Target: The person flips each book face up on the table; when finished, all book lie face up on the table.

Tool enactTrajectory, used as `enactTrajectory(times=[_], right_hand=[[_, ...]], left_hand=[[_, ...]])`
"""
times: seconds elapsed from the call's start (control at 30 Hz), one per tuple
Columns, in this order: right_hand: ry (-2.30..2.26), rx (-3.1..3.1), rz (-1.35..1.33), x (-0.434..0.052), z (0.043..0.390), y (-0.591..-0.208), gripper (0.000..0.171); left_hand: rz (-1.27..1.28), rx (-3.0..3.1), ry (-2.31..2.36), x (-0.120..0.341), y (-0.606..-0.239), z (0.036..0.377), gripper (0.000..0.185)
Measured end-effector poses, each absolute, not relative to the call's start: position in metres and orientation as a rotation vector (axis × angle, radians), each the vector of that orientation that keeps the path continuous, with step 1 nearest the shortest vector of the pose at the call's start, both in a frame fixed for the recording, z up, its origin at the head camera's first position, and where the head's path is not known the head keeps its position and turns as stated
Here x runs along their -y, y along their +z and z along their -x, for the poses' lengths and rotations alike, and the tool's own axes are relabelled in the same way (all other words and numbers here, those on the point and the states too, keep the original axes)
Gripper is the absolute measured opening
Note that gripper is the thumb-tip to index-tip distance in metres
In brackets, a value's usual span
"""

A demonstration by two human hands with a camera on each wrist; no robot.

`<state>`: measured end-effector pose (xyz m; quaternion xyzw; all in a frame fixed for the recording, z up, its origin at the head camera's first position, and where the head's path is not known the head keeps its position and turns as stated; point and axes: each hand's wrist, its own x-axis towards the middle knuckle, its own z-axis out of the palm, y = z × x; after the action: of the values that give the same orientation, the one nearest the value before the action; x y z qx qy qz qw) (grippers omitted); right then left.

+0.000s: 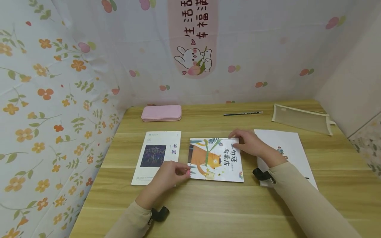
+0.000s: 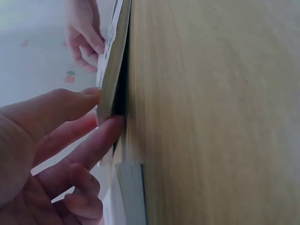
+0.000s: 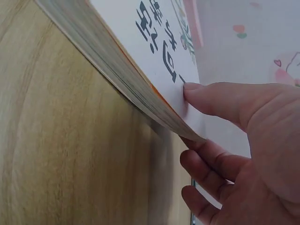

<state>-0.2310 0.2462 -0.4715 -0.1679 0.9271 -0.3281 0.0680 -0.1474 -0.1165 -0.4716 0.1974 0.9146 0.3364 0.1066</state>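
You are holding the picture book (image 1: 215,159) with the orange animal on its cover at two opposite corners, and it is lying in the middle of the wooden table (image 1: 214,205), between a white magazine (image 1: 156,156) on its left and a white sheet (image 1: 282,150) on its right. Your left hand (image 1: 169,175) is pinching the book's near left corner: in the left wrist view the thumb is sitting on the cover and a fingertip (image 2: 112,124) is slipping under the edge, so that corner is lifting just off the wood. Your right hand (image 1: 250,143) is gripping the far right corner, with the thumb (image 3: 206,96) pressing on the cover beside the printed title and the other fingers curling beneath the pages. The magazine is lying flat just beside the book, and your left hand is overlapping its near right corner. The white sheet is running under your right forearm. Farther back, a pink case (image 1: 161,112) is lying near the flowered curtain, a dark pencil (image 1: 242,113) is lying across the table's far side, and a beige mesh pouch (image 1: 300,119) is sitting near the far right corner.
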Motion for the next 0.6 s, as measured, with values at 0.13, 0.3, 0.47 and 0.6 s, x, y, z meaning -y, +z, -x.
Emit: enactTrajectory(times=[0.13, 0.3, 0.47, 0.6], right_hand=[[-0.863, -2.848, 0.572, -0.246, 0.231, -0.475, 0.031], [-0.810, -2.857, 0.580, -0.245, 0.227, -0.475, 0.032], [-0.810, -2.866, 0.513, -0.244, 0.223, -0.479, 0.035], [-0.790, -2.900, 0.486, -0.243, 0.217, -0.479, 0.037]], left_hand=[[-0.622, -2.717, 0.940, 0.113, -0.472, 0.148, 0.017], [-0.635, -2.738, 0.892, 0.111, -0.472, 0.149, 0.017], [-0.657, -2.785, 0.828, 0.109, -0.469, 0.148, 0.017], [-0.672, -2.793, 0.802, 0.108, -0.467, 0.150, 0.016]])
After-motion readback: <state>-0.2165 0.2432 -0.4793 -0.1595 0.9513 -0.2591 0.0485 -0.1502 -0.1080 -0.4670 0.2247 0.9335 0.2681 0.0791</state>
